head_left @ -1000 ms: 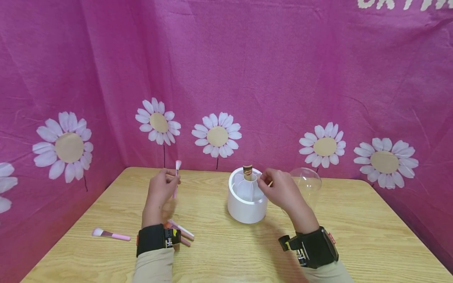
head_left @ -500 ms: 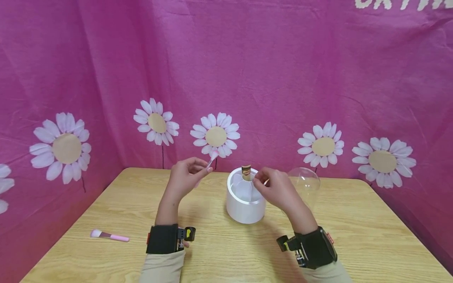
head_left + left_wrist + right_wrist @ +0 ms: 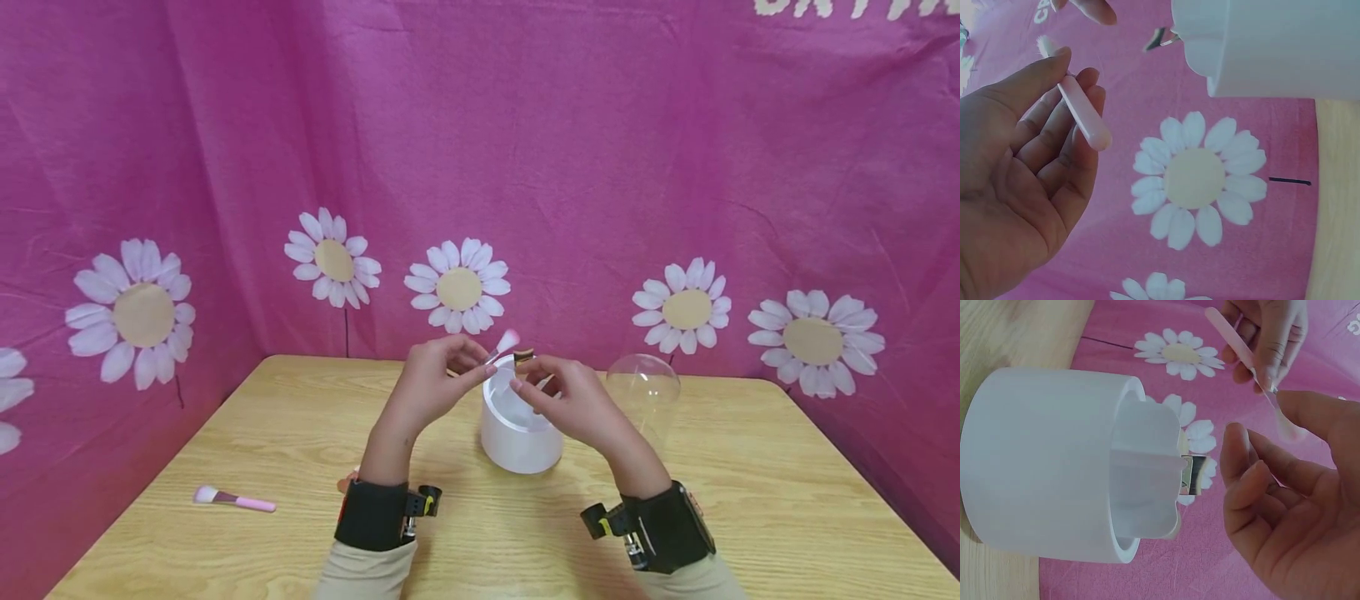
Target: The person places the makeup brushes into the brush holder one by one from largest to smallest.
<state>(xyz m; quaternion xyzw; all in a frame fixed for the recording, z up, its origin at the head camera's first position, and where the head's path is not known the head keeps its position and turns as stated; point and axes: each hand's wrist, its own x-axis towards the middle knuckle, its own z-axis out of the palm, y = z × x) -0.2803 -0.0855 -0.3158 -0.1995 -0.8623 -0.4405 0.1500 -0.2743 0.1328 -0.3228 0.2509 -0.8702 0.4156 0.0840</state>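
Pink brush (image 3: pixel 1085 115) pinched by left hand (image 3: pixel 431 385), above and left of white container (image 3: pixel 521 450), not touching it.
Long axis slants bristles-up rightward; right hand (image 3: pixel 576 398), near bristle end, holds nothing.

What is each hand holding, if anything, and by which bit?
The left hand pinches a slim, pink-handled makeup brush with pale bristles, near the handle's bristle end. The right hand holds nothing.

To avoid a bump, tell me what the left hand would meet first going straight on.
Probably the right hand, close by the left hand in the head view; depth is unclear.
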